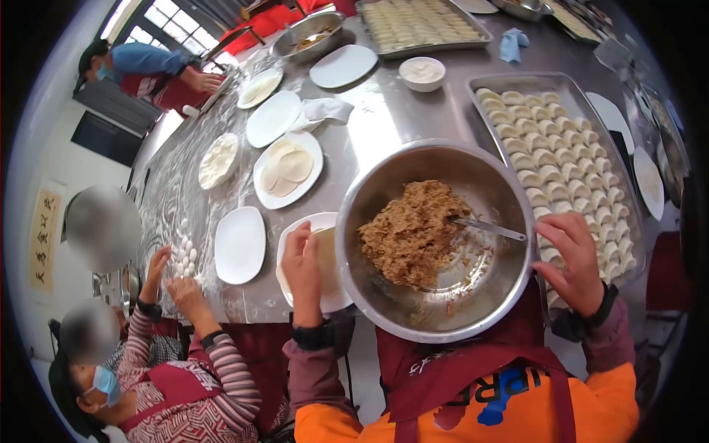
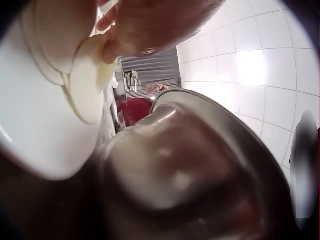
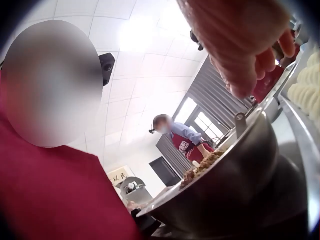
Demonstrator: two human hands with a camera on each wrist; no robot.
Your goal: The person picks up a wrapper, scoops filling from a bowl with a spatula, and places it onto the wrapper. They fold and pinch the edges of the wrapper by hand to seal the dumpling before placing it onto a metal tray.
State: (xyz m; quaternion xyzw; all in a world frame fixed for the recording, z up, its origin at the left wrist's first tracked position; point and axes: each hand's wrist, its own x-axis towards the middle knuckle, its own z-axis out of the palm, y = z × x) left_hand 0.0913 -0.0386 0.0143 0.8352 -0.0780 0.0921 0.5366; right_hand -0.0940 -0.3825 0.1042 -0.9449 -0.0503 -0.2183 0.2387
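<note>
A large steel bowl (image 1: 436, 336) stands at the table's front edge, with brown minced filling (image 1: 410, 232) heaped in its left half. A metal spoon (image 1: 491, 227) is stuck in the filling, its handle pointing right. My left hand (image 1: 301, 273) is by the bowl's left side, over a white plate (image 1: 336, 295) of round dumpling wrappers (image 2: 87, 82). In the left wrist view its fingertips overlap a wrapper's edge. My right hand (image 1: 572, 258) is at the bowl's right rim, fingers spread and loosely bent, with nothing in its grasp.
A tray (image 1: 509, 81) of shaped dumplings lies at the right, another tray (image 1: 425, 52) at the back. White plates, one with wrappers (image 1: 284, 171), stand left of the bowl. A person (image 1: 173, 384) works beside small dough pieces (image 1: 185, 255); another person (image 1: 148, 70) stands farther back.
</note>
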